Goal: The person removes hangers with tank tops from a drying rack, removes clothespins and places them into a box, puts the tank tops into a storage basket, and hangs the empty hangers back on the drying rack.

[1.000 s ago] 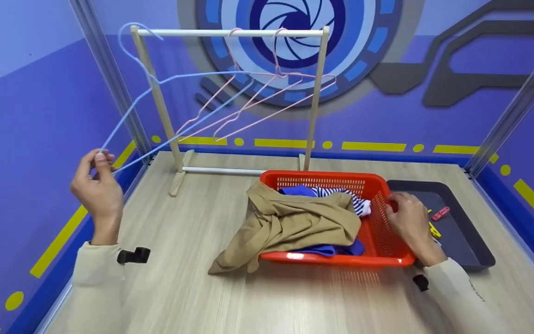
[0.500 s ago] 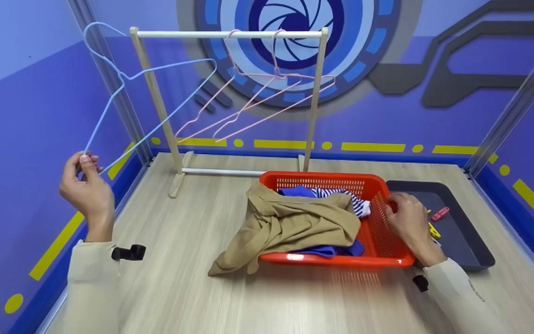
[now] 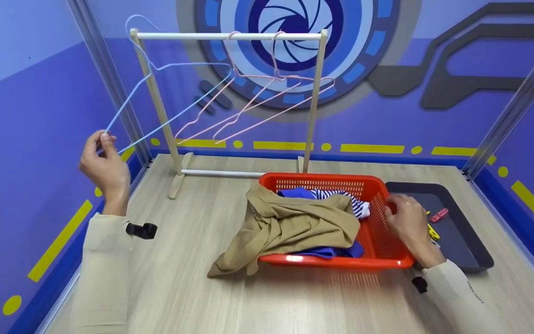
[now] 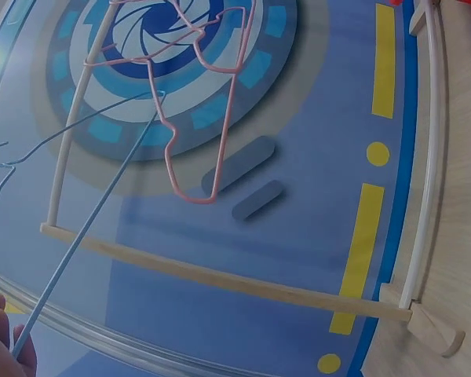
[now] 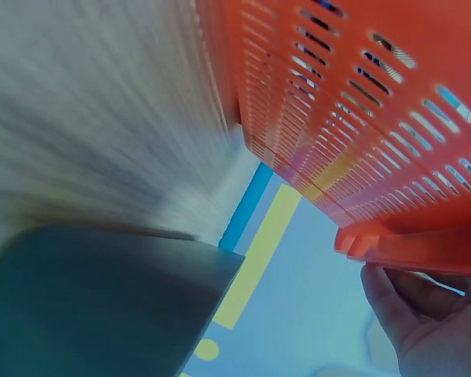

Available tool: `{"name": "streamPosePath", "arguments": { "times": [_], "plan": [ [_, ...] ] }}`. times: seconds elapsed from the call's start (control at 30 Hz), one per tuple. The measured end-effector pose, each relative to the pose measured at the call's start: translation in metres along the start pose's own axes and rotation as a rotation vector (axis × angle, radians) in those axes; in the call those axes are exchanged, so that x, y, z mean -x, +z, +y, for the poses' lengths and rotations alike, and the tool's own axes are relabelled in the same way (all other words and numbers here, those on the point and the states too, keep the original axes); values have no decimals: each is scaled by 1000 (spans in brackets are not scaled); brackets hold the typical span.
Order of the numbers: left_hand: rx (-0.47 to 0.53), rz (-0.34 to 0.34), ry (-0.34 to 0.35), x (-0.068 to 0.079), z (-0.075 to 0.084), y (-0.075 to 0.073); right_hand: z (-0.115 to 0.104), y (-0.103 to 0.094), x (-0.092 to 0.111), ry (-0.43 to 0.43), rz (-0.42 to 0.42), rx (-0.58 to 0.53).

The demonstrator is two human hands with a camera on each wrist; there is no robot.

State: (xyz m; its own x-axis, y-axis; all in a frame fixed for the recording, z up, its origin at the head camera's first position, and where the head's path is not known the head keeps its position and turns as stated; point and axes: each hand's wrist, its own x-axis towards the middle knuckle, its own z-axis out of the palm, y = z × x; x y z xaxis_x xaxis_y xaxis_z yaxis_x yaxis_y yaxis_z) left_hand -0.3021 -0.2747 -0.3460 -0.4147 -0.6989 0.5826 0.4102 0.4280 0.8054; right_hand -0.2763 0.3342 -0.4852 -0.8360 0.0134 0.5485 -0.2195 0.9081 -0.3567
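My left hand [image 3: 106, 167] pinches a light blue wire hanger [image 3: 193, 63] at one lower corner, raised at the rack's left side. In the head view its hook overlaps the left end of the rack's top bar [image 3: 193, 35]. Two pink hangers [image 3: 257, 76] hang from that bar. My right hand [image 3: 408, 222] grips the right rim of a red perforated basket [image 3: 378, 263]; the right wrist view shows the thumb below the rim [image 5: 424, 250]. A tan garment [image 3: 304, 225] lies over blue and striped clothes in the basket and spills over its left side.
Right of the basket sits a dark grey tray [image 3: 464, 243] with a red clothespin [image 3: 439, 215] and a yellow clothespin [image 3: 433, 232]. The wooden rack's left foot [image 3: 176, 185] stands on the table near the patterned back wall. Metal posts edge the corners.
The blue hanger and my left hand swung left, then came back right and a little higher. My right hand stays on the basket rim, and the clothes have not moved.
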Motion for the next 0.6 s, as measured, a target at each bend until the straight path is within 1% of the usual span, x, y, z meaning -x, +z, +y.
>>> {"name": "streamPosePath", "arguments": {
  "times": [0.13, 0.3, 0.57, 0.6],
  "plan": [
    [-7, -15, 7, -5, -5, 12, 1, 0, 0, -6, 6, 0],
    [-31, -32, 19, -6, -9, 29, 2, 0, 0, -26, 30, 4],
    [-40, -93, -31, -5, -16, 51, 1, 2, 0, -27, 48, 2],
    [-39, -97, -26, -5, -16, 53, 1, 2, 0, -26, 50, 3]
  ]
}}
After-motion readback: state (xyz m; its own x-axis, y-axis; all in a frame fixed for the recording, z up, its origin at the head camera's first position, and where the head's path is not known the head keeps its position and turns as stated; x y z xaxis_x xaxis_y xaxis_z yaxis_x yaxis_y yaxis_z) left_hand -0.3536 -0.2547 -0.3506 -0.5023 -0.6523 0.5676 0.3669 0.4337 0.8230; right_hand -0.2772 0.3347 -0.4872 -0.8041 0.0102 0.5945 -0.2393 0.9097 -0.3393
